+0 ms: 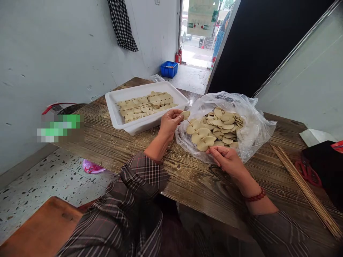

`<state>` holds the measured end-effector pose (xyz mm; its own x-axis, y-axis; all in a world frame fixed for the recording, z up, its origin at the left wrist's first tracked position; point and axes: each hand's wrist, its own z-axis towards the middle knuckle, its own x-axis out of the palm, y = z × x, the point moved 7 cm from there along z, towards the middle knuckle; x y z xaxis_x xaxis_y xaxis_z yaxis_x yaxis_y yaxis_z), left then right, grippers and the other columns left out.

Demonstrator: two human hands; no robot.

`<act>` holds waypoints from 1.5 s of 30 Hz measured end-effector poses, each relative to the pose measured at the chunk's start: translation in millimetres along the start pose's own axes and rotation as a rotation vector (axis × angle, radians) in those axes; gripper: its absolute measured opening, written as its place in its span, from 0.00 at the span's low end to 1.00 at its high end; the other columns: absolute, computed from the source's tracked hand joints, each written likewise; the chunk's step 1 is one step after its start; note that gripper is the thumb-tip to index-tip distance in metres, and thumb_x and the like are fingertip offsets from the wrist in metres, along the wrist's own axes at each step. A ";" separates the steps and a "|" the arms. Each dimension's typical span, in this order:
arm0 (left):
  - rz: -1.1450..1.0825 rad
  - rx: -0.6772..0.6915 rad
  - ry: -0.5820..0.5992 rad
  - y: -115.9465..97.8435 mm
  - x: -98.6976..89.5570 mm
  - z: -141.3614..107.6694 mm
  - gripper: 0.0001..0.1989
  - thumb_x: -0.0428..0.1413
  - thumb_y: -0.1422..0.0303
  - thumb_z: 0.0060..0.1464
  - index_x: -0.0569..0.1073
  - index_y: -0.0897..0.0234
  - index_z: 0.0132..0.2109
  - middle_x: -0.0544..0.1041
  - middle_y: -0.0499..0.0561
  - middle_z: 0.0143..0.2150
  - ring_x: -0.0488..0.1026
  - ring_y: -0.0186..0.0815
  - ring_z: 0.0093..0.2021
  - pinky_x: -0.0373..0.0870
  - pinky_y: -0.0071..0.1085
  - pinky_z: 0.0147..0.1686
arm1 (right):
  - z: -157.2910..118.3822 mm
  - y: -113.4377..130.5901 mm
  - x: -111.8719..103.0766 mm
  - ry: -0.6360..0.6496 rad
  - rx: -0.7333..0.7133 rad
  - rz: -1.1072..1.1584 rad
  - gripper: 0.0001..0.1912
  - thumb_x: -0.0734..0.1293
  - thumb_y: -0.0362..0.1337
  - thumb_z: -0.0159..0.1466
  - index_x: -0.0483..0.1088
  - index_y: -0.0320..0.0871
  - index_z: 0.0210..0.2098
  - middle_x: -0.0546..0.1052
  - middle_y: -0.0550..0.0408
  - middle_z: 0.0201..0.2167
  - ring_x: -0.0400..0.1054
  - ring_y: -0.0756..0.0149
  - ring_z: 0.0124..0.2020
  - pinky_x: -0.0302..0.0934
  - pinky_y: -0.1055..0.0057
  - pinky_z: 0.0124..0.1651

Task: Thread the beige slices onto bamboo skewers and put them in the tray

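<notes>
My left hand (170,123) pinches a single thin beige slice (185,115) at the near end of the white tray. Fingers of my right hand (225,159) are closed on the lower end of a thin skewer, on which several slices (200,135) are threaded; its upper tip points toward the slice in my left hand. Under and behind the skewer, a clear plastic bag (254,134) lies open with a pile of loose slices (223,123) in it. Filled skewers of slices (146,106) lie in rows in the white tray (118,119).
Bare skewers (305,189) lie in a bundle at the right of the wooden table (187,178), beside red scissors (308,173) and a black item. A blue crate (169,69) and fire extinguishers (178,56) stand near the doorway. An orange-brown seat (40,228) is at lower left.
</notes>
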<state>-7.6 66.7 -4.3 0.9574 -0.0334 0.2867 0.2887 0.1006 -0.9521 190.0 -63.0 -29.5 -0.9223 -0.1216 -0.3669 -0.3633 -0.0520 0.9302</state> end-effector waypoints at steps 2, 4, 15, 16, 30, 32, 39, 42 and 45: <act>0.008 0.006 0.001 -0.5 0.3 0.1 0.09 0.62 0.71 0.42 0.73 0.65 0.33 0.74 0.45 0.28 0.67 0.26 0.26 0.60 0.23 0.27 | 0.2 -1.0 -0.5 -0.010 -0.002 -0.010 0.25 0.61 0.56 0.63 0.74 0.40 0.31 0.61 0.64 0.12 0.51 0.75 0.13 0.45 0.75 0.17; 0.012 0.014 0.000 -1.0 0.3 0.3 0.09 0.63 0.71 0.41 0.73 0.65 0.33 0.74 0.46 0.28 0.67 0.26 0.26 0.60 0.23 0.27 | 0.5 -2.0 -0.8 -0.016 -0.011 -0.017 0.24 0.61 0.56 0.64 0.74 0.40 0.32 0.61 0.64 0.12 0.52 0.75 0.13 0.46 0.75 0.17; 0.008 0.067 0.014 -1.9 1.0 1.2 0.09 0.64 0.71 0.41 0.73 0.65 0.32 0.73 0.46 0.29 0.67 0.26 0.28 0.63 0.24 0.29 | 0.4 -3.1 -1.4 -0.026 0.016 -0.022 0.23 0.62 0.55 0.63 0.74 0.40 0.32 0.60 0.64 0.12 0.51 0.75 0.12 0.45 0.75 0.16; 0.008 0.073 0.018 -1.8 1.0 1.5 0.09 0.64 0.70 0.41 0.73 0.65 0.31 0.73 0.46 0.29 0.67 0.26 0.28 0.63 0.25 0.30 | 0.4 -2.9 -1.4 -0.025 0.013 -0.021 0.23 0.62 0.55 0.63 0.74 0.40 0.32 0.60 0.64 0.12 0.51 0.75 0.12 0.46 0.75 0.16; 0.104 0.095 0.093 -2.1 9.8 -1.7 0.09 0.64 0.66 0.43 0.75 0.65 0.31 0.73 0.47 0.27 0.67 0.27 0.28 0.64 0.26 0.32 | 1.1 -5.9 -1.0 -0.012 -0.004 -0.018 0.22 0.61 0.53 0.65 0.74 0.40 0.33 0.61 0.64 0.12 0.52 0.74 0.13 0.45 0.75 0.17; 0.064 0.063 0.088 0.2 8.5 -1.1 0.08 0.64 0.68 0.43 0.74 0.65 0.31 0.73 0.47 0.28 0.67 0.27 0.28 0.64 0.25 0.31 | 0.8 -6.1 -1.0 -0.015 -0.010 -0.010 0.22 0.61 0.53 0.65 0.74 0.40 0.33 0.61 0.64 0.12 0.52 0.74 0.13 0.45 0.75 0.18; -0.119 -0.131 0.042 12.7 0.5 2.6 0.09 0.63 0.73 0.42 0.72 0.67 0.32 0.74 0.46 0.27 0.70 0.25 0.24 0.57 0.22 0.23 | -0.2 -7.9 -0.1 -0.002 -0.034 -0.023 0.21 0.61 0.51 0.66 0.75 0.39 0.34 0.60 0.64 0.12 0.51 0.75 0.14 0.46 0.74 0.20; -0.192 -0.208 0.046 15.3 1.7 0.8 0.07 0.62 0.75 0.44 0.72 0.68 0.33 0.73 0.45 0.26 0.71 0.25 0.24 0.58 0.21 0.22 | 0.3 -8.4 -0.9 0.003 -0.069 -0.048 0.20 0.61 0.49 0.67 0.75 0.39 0.35 0.61 0.64 0.13 0.53 0.74 0.16 0.48 0.74 0.22; -0.247 -0.262 0.046 15.9 3.2 -1.6 0.07 0.61 0.75 0.46 0.71 0.68 0.34 0.74 0.46 0.26 0.71 0.25 0.24 0.61 0.21 0.23 | 0.6 -9.5 -1.6 -0.001 -0.092 -0.061 0.20 0.61 0.48 0.67 0.75 0.39 0.36 0.61 0.63 0.13 0.54 0.74 0.16 0.49 0.74 0.23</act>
<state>0.0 66.6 -18.7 0.8561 -0.0705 0.5119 0.4947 -0.1743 -0.8514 194.8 -61.7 -37.7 -0.8991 -0.1149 -0.4225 -0.4047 -0.1501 0.9021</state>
